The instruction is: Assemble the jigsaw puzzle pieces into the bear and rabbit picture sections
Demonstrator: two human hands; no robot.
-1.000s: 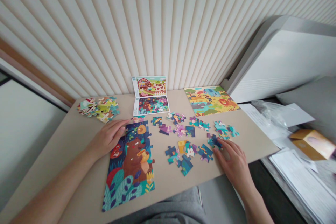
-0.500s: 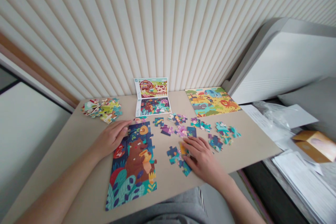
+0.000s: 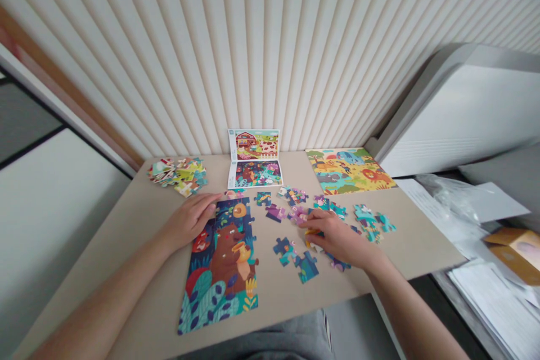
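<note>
A partly assembled bear puzzle (image 3: 223, 264) lies on the beige table, upright to my view. My left hand (image 3: 192, 219) rests at its upper left edge, fingers together and stretched out, holding nothing visible. To the right, my right hand (image 3: 333, 233) is curled, fingertips down, with a yellow-orange puzzle piece (image 3: 311, 236) between thumb and fingers. Just left of that hand lie loose dark-blue and teal pieces (image 3: 306, 267). Purple pieces (image 3: 276, 212) sit between the puzzle and the hand. Other pieces are partly hidden under my right hand.
An open picture leaflet (image 3: 255, 173) leans against the pleated wall. A pile of pieces (image 3: 179, 175) lies at the back left, a finished animal puzzle (image 3: 350, 171) at the back right. Teal pieces (image 3: 365, 216) lie on the right. Papers (image 3: 493, 298) and an orange box (image 3: 514, 253) are beyond the table.
My right hand has moved back and right, away from the dark-blue pieces, and the yellow-orange piece has moved with it. My left hand stays at the puzzle's edge. The view has shifted slightly.
</note>
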